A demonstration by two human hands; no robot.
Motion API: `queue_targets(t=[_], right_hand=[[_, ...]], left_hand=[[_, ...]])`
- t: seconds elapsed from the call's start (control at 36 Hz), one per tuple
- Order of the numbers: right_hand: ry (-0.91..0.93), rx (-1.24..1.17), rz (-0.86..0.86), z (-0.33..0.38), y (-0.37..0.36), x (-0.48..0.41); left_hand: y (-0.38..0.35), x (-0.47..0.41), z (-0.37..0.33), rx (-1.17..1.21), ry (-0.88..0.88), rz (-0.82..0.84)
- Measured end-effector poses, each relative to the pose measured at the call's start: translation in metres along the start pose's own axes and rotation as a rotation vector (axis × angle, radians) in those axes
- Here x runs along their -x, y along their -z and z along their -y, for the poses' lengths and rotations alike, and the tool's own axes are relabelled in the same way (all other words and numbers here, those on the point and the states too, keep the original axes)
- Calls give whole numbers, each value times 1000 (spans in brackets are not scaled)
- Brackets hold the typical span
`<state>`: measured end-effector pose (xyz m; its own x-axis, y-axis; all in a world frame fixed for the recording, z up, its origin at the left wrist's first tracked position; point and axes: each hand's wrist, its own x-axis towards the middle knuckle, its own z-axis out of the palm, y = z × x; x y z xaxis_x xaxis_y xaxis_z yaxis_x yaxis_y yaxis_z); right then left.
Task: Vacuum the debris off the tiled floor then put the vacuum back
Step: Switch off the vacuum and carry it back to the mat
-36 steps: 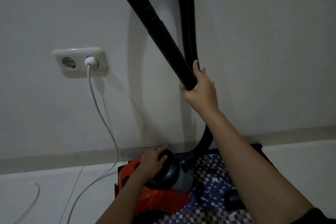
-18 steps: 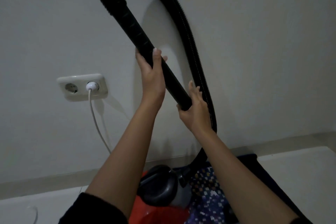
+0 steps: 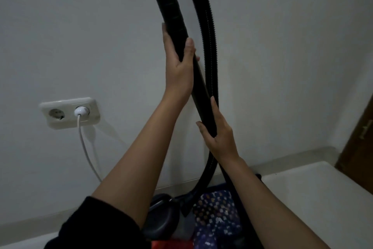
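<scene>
Two bare hands hold a black vacuum wand (image 3: 177,24) upright against a white wall (image 3: 80,26). The left hand (image 3: 179,63) grips the wand higher up, thumb across the front and fingers (image 3: 166,34) wrapped around behind it, pressed together. The right hand (image 3: 220,135) clasps the lower end of the same tube, its fingers (image 3: 214,107) lying close together along the black surface. The ribbed hose (image 3: 212,46) runs just beside the wand on its right and curves down to the vacuum body (image 3: 163,218) on the floor, where a dark rounded housing and a strip of red casing show between the forearms; the patterned, dotted blue item (image 3: 216,214) beside it may be a mat or a bag, the dim light leaving that unclear. A white plug (image 3: 81,111) sits in the right socket of a double wall outlet (image 3: 69,113), its white cord (image 3: 86,147) hanging down toward the pale floor (image 3: 323,192). A dark sleeve (image 3: 96,226) covers the left upper arm
</scene>
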<state>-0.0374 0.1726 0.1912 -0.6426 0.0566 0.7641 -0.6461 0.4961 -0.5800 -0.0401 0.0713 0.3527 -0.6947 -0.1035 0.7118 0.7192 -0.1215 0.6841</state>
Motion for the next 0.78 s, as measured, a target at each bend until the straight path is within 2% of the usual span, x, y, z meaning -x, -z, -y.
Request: queue_targets(t=[0.28,0.47,0.56,0.78], right_hand=[[-31,-61,-120,6,6,8],[-65,-118,-151,5,12,6],[-26,-16,-123,-1,14,3],[-111,-95,5,-12,10,-12]], left_hand=[[-24,-11,-9,-116,-51,223],[-29,-3,2,-220,-82,301],[-27,7,16,-268,-63,339],[-23,2,43,-377,21,346]])
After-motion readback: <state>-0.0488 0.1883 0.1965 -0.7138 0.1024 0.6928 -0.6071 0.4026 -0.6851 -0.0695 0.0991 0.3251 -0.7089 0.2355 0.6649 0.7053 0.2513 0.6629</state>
